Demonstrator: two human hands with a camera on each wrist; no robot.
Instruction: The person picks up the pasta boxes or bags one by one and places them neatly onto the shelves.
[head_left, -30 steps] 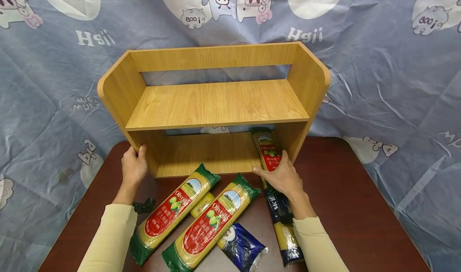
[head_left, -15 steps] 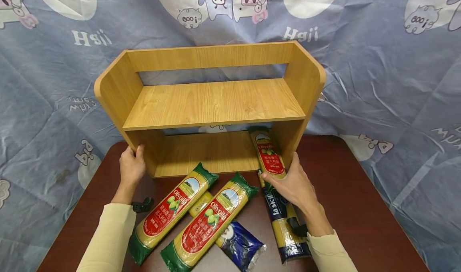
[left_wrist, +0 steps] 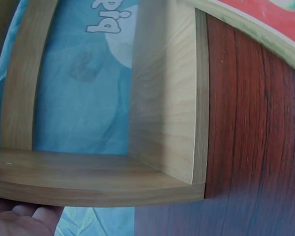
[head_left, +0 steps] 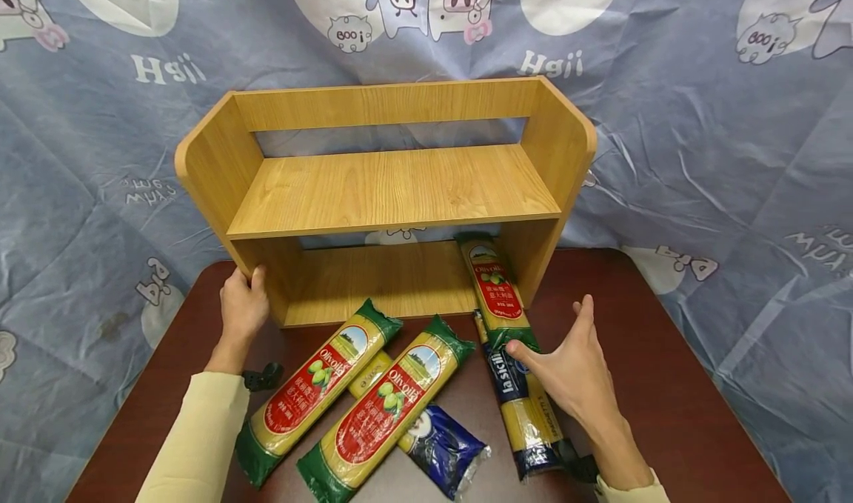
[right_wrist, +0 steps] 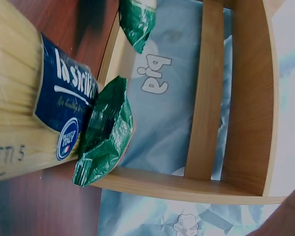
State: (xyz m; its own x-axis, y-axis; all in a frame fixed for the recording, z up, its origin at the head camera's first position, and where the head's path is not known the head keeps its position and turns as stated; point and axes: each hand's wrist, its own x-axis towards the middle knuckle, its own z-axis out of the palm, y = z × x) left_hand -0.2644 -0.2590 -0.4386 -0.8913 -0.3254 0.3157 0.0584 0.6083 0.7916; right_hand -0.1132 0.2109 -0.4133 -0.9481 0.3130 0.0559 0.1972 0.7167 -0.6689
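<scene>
Navy-labelled pasta pack (right_wrist: 39, 93) appears in head and right wrist views only.

Looks like a staged corner indoors, the room's kind hidden: creased cartoon cloth (head_left: 700, 147) fills the frame's top and sides behind a dark bench (head_left: 653, 384) bearing a wooden shelf (head_left: 400, 188) and pasta (head_left: 389, 410).

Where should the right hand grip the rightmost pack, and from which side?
Probably across the near yellow stretch of the rightmost pack, from above and the right, where the right hand is: nothing lies on that narrow stretch, while the Olivoilà pack jutting from the shelf overlaps its far part.
</scene>
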